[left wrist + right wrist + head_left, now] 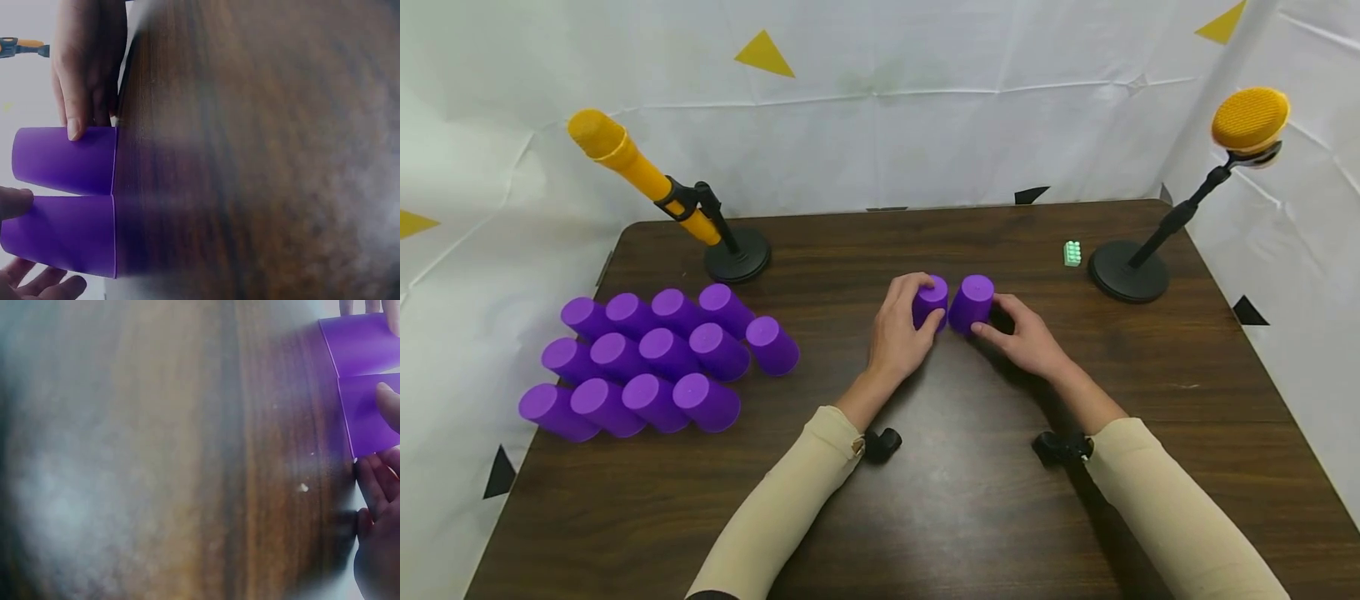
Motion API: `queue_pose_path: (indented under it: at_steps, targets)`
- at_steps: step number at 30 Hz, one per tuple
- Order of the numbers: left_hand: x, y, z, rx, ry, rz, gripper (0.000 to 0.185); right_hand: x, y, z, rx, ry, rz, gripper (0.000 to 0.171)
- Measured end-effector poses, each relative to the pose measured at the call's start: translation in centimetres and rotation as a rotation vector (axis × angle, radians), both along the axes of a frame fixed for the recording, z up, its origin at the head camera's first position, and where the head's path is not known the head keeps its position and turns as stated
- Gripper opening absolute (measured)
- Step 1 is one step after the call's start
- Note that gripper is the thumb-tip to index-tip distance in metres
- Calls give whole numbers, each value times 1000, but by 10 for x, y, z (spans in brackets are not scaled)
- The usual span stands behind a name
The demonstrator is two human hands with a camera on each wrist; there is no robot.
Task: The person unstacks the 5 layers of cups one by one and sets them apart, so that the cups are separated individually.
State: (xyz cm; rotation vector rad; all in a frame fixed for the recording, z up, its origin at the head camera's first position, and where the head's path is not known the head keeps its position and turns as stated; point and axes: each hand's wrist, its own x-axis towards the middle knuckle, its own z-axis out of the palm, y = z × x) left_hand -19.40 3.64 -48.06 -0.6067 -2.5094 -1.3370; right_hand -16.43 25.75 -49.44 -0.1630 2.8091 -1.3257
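Fingers [925,293] of the left hand [897,333] curl round the left cup [931,300], thumb on its near side, while the right hand [1028,337] holds the right cup [972,303] with its thumb on the near wall and its other fingers wrapped behind. Both cups stand upside down on the counter [970,500], rims down and touching side by side, roughly midway between the two stands and a little nearer the person than the green block [1072,253]. The left wrist view shows the pair [65,200] pressed rim to rim, the other hand's fingertip [74,128] on the far cup's wall; the right wrist view shows the same two cups [369,381] at the frame edge, with much of the picture blurred. Well to the left of the pair, a cluster of cups [655,358] stands upside down in three tight rows. The yellow microphone [632,167] leans on its stand behind that cluster, and a yellow brush-like head [1250,119] tops the stand [1127,271] to the right of the block. As a judgement, the step in hand is setting two cups side by side as a base row, and it looks nearly complete. The next move would call for loosening both grips without nudging the cups apart, then reaching left to the cluster for another cup, lifting it straight up so that its neighbours are not knocked over.
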Motion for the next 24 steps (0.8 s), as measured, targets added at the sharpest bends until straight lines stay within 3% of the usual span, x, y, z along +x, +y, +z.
queue_pose_path:
  at_steps: [7,13,17,24]
  targets:
    - [3,-2,-1,25,25,-29,36,-1,1,0,-1,5,2,58]
    - [18,-18,3,85,49,-40,34,0,1,-1,-11,34,4,55]
    - [38,-48,11,94,30,-12,34,0,0,-1,-10,22,4,55]
    - [77,-121,15,139,-2,90,35,-1,2,-2,-7,6,8,57]
